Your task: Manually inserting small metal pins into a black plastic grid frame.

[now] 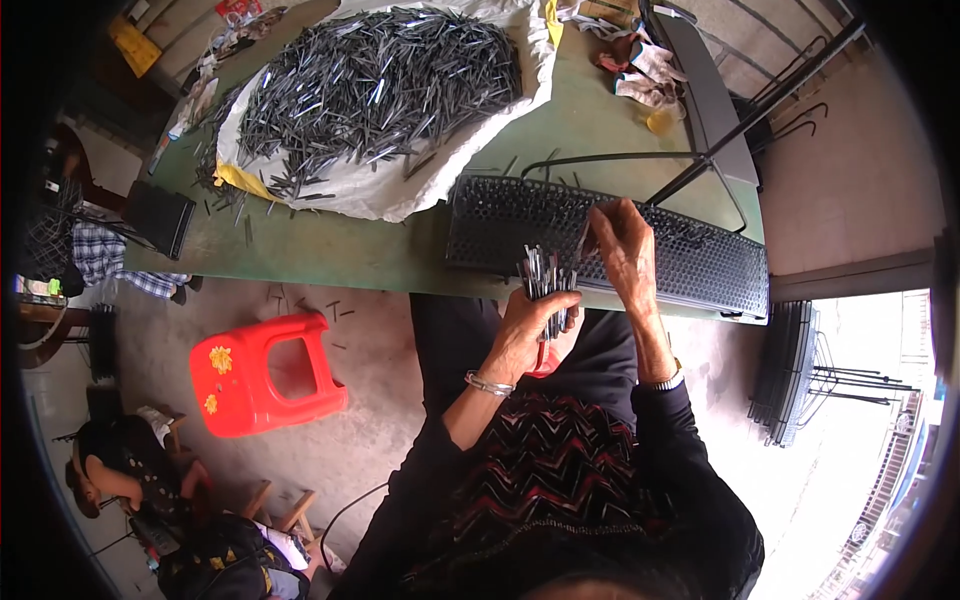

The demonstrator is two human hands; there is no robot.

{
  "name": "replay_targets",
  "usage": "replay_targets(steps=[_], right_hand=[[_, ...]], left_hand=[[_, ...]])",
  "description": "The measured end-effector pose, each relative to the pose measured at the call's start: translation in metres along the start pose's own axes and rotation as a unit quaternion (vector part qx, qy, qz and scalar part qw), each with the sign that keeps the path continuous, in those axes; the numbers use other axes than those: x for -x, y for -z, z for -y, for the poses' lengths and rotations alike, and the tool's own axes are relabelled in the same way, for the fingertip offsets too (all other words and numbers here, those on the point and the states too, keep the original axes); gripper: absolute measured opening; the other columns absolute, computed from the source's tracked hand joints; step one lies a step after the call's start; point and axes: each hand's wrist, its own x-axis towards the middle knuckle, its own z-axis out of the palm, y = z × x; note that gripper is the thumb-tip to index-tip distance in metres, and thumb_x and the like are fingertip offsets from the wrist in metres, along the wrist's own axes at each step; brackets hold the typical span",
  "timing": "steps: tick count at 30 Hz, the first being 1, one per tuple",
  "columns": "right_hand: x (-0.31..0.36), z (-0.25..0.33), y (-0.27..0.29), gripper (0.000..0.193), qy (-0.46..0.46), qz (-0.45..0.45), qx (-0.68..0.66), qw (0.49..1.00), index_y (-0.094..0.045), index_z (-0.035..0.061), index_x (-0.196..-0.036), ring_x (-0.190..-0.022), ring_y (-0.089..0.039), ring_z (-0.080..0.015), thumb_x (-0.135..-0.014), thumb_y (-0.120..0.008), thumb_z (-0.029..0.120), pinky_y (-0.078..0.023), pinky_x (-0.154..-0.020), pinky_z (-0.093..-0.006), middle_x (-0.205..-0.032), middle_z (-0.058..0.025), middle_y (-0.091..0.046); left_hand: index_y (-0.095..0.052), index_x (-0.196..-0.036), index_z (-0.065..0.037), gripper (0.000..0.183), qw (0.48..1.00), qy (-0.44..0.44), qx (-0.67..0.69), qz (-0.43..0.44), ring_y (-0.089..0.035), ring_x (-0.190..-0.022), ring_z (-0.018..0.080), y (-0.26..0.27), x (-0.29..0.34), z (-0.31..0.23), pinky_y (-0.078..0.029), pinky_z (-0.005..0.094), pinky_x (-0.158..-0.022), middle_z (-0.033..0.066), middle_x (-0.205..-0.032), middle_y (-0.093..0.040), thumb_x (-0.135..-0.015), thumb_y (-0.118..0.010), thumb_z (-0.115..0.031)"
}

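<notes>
My left hand [532, 322] is closed around a bundle of thin dark strips [545, 270], whose ends stick up out of the fist. Just right of it, my right hand [627, 245] is over the near edge of a long black perforated metal panel [700, 258]. Its thumb and fingers are pinched together, and what looks like one thin strip [584, 242] shows at their tips. The panel lies along the table's front edge, with a black metal rod frame [690, 175] rising from it. A large heap of similar dark strips [390, 80] rests on a white sack [450, 165] beyond my left hand.
The green table [320, 245] has loose strips scattered around the sack. Work gloves [650, 75] lie at the far right. A red plastic stool [270, 375] stands on the floor at left. Black racks [790, 370] are stacked at right. Another person [130, 475] sits at lower left.
</notes>
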Motion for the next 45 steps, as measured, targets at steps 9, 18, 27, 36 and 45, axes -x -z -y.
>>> replay_targets(steps=[9,18,27,36,45], right_hand=[[-0.005,-0.006,0.007,0.017,-0.099,0.025,-0.135,0.986,-0.055,0.0014,-0.092,-0.053,-0.054,-0.0099,-0.094,-0.056,0.018,-0.045,-0.05,-0.0228,-0.069,-0.0035,-0.059],[-0.011,-0.017,0.011,0.016,-0.076,0.027,-0.115,0.99,-0.055,0.0017,-0.091,-0.054,-0.053,-0.0093,-0.094,-0.057,0.018,-0.043,-0.051,-0.0232,-0.07,-0.0021,-0.057],[-0.017,-0.034,-0.008,0.014,0.031,-0.054,-0.099,0.993,-0.053,-0.0015,-0.095,-0.064,-0.064,-0.0126,-0.093,-0.059,0.011,-0.052,-0.055,-0.0249,-0.078,-0.0103,-0.065],[-0.013,-0.029,-0.02,0.006,0.038,-0.082,-0.024,0.996,-0.054,0.0019,-0.095,-0.071,-0.068,-0.0129,-0.094,-0.056,0.008,-0.051,-0.056,-0.0234,-0.08,-0.0076,-0.067],[-0.003,-0.027,-0.028,0.011,0.201,-0.082,0.257,0.942,-0.06,0.0088,-0.089,-0.076,-0.059,-0.0297,-0.081,-0.067,0.005,-0.048,-0.063,-0.0377,-0.081,-0.0091,-0.056]], left_hand=[[-0.065,-0.081,0.002,0.012,1.0,-0.001,0.021,-0.013,-0.061,-0.054,0.0155,-0.002,-0.004,-0.004,-0.049,0.0256,-0.05,0.0087,-0.067,-0.064,-0.076,-0.072,-0.005],[-0.065,-0.079,0.002,0.011,1.0,-0.013,-0.008,0.007,-0.06,-0.054,0.014,0.004,-0.005,0.004,-0.046,0.0257,-0.051,0.0076,-0.067,-0.064,-0.076,-0.072,-0.007],[-0.064,-0.076,-0.003,0.011,0.999,-0.032,-0.001,-0.004,-0.058,-0.055,0.012,0.014,-0.009,0.008,-0.045,0.0245,-0.052,0.0047,-0.065,-0.062,-0.076,-0.072,-0.01],[-0.064,-0.08,-0.003,0.009,0.998,-0.059,-0.016,-0.032,-0.058,-0.056,0.0115,0.005,-0.003,-0.002,-0.044,0.0237,-0.052,0.0036,-0.065,-0.061,-0.079,-0.07,-0.011],[-0.063,-0.088,-0.001,0.012,0.996,-0.033,0.08,0.013,-0.06,-0.058,0.0147,0.021,-0.004,0.018,-0.05,0.0269,-0.053,0.0064,-0.07,-0.062,-0.079,-0.07,-0.005]])
